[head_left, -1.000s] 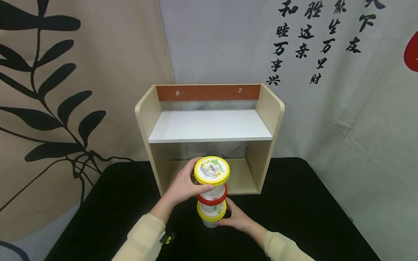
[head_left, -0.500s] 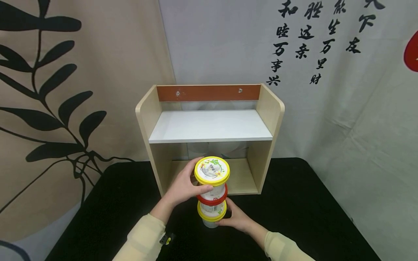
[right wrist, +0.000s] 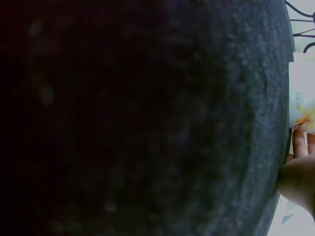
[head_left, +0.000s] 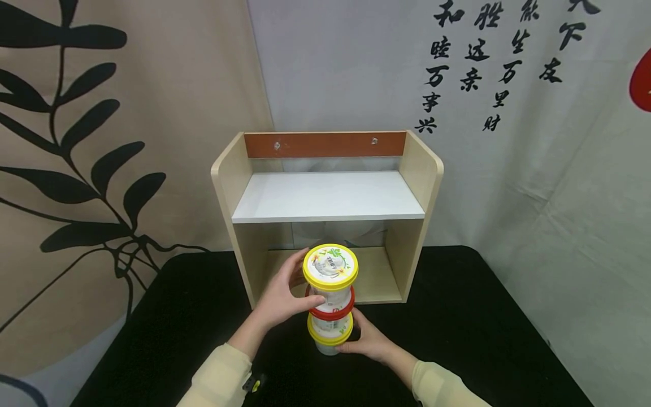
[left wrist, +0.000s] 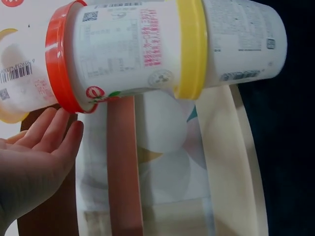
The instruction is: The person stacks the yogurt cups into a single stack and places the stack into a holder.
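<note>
Three stacked tubs stand before you on the black tabletop. Your right hand grips the lowest tub; your left hand has a loose grip, fingers relaxed beside the stack. Behind sits the shelf unit, then the printed backdrop.

I find the stacked tubs, centre frame, to be smooth and plastic-looking, with printed white walls of low sheen. The red lid is glossy plastic with a highlight; the yellow lids are likewise smooth plastic. Behind, I note side boards in pale, matt wood finish and a smooth white shelf. The table cover, lower right, is matt, rough-looking black cloth. I see creased, matt cloth in the backdrop, upper right, and soft, matt cloth sleeves along the bottom edge.
</note>
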`<move>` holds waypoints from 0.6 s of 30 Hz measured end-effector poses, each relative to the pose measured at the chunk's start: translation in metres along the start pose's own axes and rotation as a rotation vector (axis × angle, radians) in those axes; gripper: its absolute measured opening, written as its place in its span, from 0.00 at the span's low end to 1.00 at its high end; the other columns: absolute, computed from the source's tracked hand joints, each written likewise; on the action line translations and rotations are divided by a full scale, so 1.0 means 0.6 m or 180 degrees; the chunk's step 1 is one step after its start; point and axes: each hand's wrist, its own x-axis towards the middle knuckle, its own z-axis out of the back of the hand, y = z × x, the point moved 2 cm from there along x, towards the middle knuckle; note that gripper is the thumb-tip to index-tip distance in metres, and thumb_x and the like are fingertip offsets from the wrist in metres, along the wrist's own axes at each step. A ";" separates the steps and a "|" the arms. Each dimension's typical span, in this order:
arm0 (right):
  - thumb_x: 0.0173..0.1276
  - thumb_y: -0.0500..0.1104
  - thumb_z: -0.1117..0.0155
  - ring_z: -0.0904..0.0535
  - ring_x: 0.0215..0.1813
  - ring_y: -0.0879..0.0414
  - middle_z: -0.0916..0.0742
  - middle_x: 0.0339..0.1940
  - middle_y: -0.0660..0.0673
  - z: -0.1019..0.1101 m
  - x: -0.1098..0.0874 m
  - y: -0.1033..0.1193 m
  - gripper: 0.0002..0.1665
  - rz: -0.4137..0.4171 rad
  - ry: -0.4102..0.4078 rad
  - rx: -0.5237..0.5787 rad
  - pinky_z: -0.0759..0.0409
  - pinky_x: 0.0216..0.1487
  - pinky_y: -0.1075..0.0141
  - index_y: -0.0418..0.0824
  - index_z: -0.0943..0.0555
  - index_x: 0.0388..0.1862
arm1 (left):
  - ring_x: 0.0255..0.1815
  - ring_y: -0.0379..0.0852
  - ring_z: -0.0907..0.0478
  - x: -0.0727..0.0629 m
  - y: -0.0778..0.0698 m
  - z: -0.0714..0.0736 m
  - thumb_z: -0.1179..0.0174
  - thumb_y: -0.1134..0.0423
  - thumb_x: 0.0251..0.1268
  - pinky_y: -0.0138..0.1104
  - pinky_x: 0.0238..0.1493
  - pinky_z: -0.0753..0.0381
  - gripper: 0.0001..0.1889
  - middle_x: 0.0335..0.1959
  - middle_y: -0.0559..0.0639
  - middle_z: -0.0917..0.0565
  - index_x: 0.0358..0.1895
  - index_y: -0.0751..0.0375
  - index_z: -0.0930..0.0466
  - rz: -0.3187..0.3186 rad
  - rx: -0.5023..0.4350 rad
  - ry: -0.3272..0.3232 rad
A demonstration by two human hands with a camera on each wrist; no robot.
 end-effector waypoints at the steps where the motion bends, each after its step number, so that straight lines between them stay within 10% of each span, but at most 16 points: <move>1: 0.62 0.41 0.27 0.40 0.73 0.39 0.31 0.71 0.41 0.000 0.001 0.000 0.49 0.0015 0.0006 -0.0007 0.46 0.69 0.33 0.44 0.44 0.76 | 0.65 0.57 0.28 -0.003 0.002 0.002 0.26 0.57 0.53 0.56 0.62 0.28 0.49 0.68 0.55 0.28 0.76 0.56 0.45 -0.0002 0.0002 -0.0023; 18: 0.61 0.41 0.27 0.41 0.73 0.37 0.33 0.72 0.40 -0.004 0.004 0.001 0.53 0.0069 0.0036 0.0005 0.45 0.69 0.33 0.45 0.48 0.77 | 0.67 0.57 0.30 -0.041 0.046 0.024 0.26 0.59 0.55 0.57 0.65 0.32 0.44 0.66 0.55 0.25 0.74 0.54 0.41 0.0142 0.0218 -0.0222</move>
